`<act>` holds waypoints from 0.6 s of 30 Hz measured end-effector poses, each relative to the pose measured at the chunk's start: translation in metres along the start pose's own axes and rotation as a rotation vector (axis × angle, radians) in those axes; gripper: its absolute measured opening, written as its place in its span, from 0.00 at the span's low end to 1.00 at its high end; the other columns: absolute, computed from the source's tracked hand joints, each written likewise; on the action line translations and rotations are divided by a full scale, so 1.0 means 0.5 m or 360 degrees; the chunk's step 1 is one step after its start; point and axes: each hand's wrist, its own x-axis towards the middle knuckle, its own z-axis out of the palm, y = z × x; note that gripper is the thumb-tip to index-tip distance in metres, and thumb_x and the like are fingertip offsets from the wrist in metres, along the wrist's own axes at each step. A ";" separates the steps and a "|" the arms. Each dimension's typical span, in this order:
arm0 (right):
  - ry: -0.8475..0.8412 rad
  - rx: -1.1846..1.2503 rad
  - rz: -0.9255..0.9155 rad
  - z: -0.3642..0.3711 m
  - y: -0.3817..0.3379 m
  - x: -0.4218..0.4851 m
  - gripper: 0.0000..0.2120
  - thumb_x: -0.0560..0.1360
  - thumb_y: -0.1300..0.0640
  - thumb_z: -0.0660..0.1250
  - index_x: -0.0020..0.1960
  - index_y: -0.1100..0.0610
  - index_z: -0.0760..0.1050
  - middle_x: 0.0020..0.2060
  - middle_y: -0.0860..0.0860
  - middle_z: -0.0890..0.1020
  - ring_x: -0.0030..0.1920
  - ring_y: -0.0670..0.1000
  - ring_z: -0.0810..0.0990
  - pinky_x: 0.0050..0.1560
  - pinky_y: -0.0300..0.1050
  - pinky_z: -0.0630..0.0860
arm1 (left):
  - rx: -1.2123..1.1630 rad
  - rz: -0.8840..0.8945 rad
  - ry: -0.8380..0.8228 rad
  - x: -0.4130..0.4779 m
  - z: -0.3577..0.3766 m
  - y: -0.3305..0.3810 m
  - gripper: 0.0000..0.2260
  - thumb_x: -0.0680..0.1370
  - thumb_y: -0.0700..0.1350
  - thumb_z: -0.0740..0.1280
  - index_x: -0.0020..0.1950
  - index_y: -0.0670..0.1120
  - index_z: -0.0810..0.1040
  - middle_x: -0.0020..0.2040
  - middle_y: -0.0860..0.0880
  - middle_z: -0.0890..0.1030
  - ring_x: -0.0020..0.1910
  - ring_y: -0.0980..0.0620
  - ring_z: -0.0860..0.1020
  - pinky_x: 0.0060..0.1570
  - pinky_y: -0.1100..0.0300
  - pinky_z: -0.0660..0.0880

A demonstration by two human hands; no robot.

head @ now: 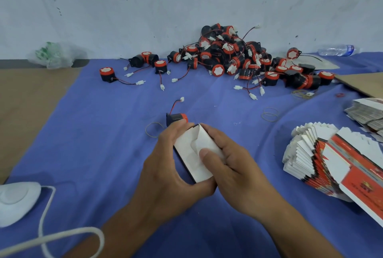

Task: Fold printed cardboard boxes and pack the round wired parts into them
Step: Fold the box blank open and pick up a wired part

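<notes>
Both hands hold a small cardboard box at the centre of the blue cloth, its white inner flaps facing up. My left hand grips its left side and near corner. My right hand curls round the right side, thumb pressing on a white flap. One round black-and-red wired part lies just beyond the box, its red-black lead and white plug pointing away. A big pile of the same parts sits against the wall, with several loose ones to its left.
A fanned stack of flat printed box blanks lies at the right, with another bundle beyond it. Rubber bands dot the cloth. A white device with a cord sits near left. A plastic bag and a water bottle lie by the wall.
</notes>
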 end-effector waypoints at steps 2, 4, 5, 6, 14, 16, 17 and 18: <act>-0.0002 -0.0177 -0.0017 -0.004 -0.001 0.000 0.14 0.80 0.49 0.59 0.63 0.36 0.71 0.41 0.51 0.82 0.38 0.52 0.80 0.39 0.48 0.79 | 0.0073 0.0072 -0.0021 0.000 0.001 -0.002 0.43 0.58 0.54 0.77 0.70 0.59 0.63 0.65 0.75 0.67 0.61 0.75 0.69 0.54 0.81 0.65; 0.0092 -0.0313 -0.0050 -0.001 -0.004 0.003 0.10 0.80 0.46 0.62 0.61 0.38 0.73 0.40 0.43 0.82 0.38 0.44 0.80 0.33 0.34 0.73 | 0.0141 0.0181 -0.0022 0.005 0.001 -0.004 0.43 0.58 0.52 0.78 0.70 0.53 0.65 0.66 0.71 0.67 0.63 0.72 0.68 0.59 0.79 0.63; 0.0152 -0.0337 -0.0053 0.002 -0.005 0.004 0.10 0.80 0.47 0.63 0.61 0.38 0.73 0.40 0.41 0.81 0.39 0.42 0.80 0.34 0.31 0.72 | 0.0177 0.0250 -0.0009 0.008 0.000 -0.006 0.42 0.59 0.51 0.78 0.70 0.48 0.66 0.66 0.65 0.69 0.64 0.66 0.69 0.61 0.77 0.64; 0.0192 -0.0339 -0.0048 0.006 -0.006 0.004 0.10 0.81 0.48 0.64 0.61 0.39 0.74 0.39 0.41 0.81 0.39 0.42 0.80 0.35 0.31 0.72 | 0.0213 0.0317 0.0005 0.010 0.000 -0.006 0.40 0.61 0.51 0.78 0.70 0.43 0.68 0.66 0.59 0.70 0.64 0.61 0.71 0.63 0.74 0.65; 0.0186 -0.0079 -0.0070 0.008 0.001 -0.003 0.11 0.81 0.47 0.60 0.59 0.35 0.74 0.43 0.45 0.83 0.43 0.45 0.81 0.41 0.40 0.77 | 0.0255 0.0435 0.0060 0.014 -0.004 0.002 0.33 0.66 0.51 0.74 0.66 0.38 0.70 0.64 0.50 0.73 0.64 0.60 0.70 0.64 0.71 0.66; 0.0227 -0.0034 -0.0083 0.013 0.005 -0.003 0.11 0.82 0.48 0.61 0.60 0.36 0.75 0.45 0.45 0.84 0.45 0.45 0.81 0.44 0.42 0.78 | 0.0250 0.0442 0.0055 0.014 -0.004 0.002 0.32 0.67 0.53 0.72 0.65 0.36 0.71 0.64 0.49 0.74 0.65 0.59 0.70 0.64 0.70 0.67; 0.0244 -0.0020 -0.0088 0.015 0.007 -0.002 0.11 0.82 0.49 0.61 0.61 0.37 0.76 0.46 0.44 0.84 0.46 0.44 0.82 0.44 0.40 0.78 | 0.0251 0.0444 0.0053 0.014 -0.004 0.001 0.32 0.67 0.53 0.71 0.65 0.35 0.72 0.64 0.48 0.74 0.65 0.58 0.71 0.64 0.69 0.68; 0.0254 -0.0005 -0.0091 0.016 0.007 -0.001 0.11 0.82 0.49 0.61 0.61 0.37 0.76 0.46 0.44 0.84 0.46 0.43 0.82 0.44 0.38 0.78 | 0.0253 0.0445 0.0057 0.014 -0.004 0.001 0.32 0.67 0.52 0.71 0.64 0.35 0.72 0.64 0.47 0.74 0.65 0.58 0.71 0.64 0.68 0.69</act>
